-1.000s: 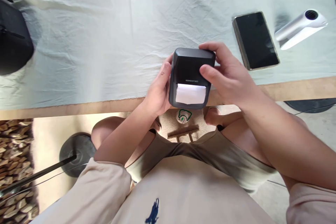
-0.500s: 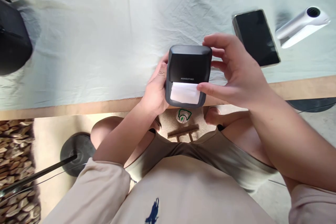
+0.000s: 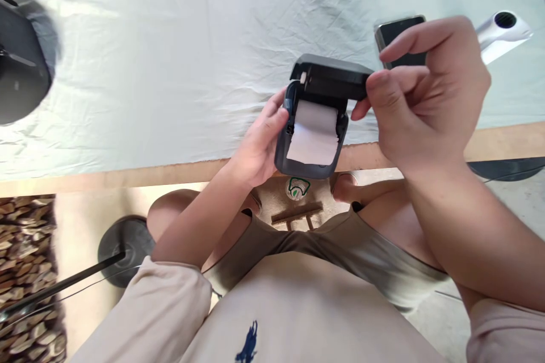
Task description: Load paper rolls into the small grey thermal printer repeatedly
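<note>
A small black label printer (image 3: 281,153) is held over the table's front edge, its lid (image 3: 336,76) swung up and a white paper roll (image 3: 315,125) showing in the bay. My left hand (image 3: 261,147) is closed round the printer's left side, thumb on the rim. At the lid's right end, the thumb and a finger of my right hand (image 3: 430,91) grip the corner, while the index finger is bent above it. Behind that hand lies a phone (image 3: 398,28), partly hidden.
A white handheld device (image 3: 506,34) lies on the right of the cloth-covered table (image 3: 170,68). At the far left stands a black object (image 3: 21,62). Below the wooden edge (image 3: 128,183) are a round black base with a pole (image 3: 125,249) and stacked firewood (image 3: 25,261).
The printer's lid has opened upward, baring the paper roll. My right hand has moved up and right with the lid's corner. My left hand still holds the body.
</note>
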`<action>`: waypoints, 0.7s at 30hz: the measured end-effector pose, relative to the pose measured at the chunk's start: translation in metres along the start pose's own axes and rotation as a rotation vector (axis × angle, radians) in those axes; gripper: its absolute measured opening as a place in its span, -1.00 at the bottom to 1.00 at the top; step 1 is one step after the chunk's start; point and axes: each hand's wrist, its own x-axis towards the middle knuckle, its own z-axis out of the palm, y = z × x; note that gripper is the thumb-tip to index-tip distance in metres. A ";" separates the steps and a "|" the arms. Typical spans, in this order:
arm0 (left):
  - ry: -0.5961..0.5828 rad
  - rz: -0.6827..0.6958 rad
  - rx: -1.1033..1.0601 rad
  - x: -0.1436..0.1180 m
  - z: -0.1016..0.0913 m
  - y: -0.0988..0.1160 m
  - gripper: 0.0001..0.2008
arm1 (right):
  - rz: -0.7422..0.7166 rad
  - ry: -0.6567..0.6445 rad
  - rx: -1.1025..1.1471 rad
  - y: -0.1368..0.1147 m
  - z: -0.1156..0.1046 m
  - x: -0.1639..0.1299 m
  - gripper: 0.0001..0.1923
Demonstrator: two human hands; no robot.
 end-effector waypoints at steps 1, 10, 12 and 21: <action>-0.011 0.006 0.022 -0.001 -0.002 -0.001 -0.77 | 0.020 0.019 0.048 -0.003 0.001 0.000 -0.67; -0.021 -0.027 0.133 -0.007 -0.010 -0.004 -0.36 | -0.072 -0.331 -0.322 0.007 -0.002 0.004 -0.86; -0.016 -0.049 0.139 -0.008 -0.009 -0.003 -0.35 | -0.110 -0.381 -0.428 0.007 -0.004 0.002 -0.77; -0.007 -0.044 0.119 -0.010 -0.008 -0.003 -0.35 | -0.086 -0.399 -0.439 0.012 -0.005 0.001 -0.60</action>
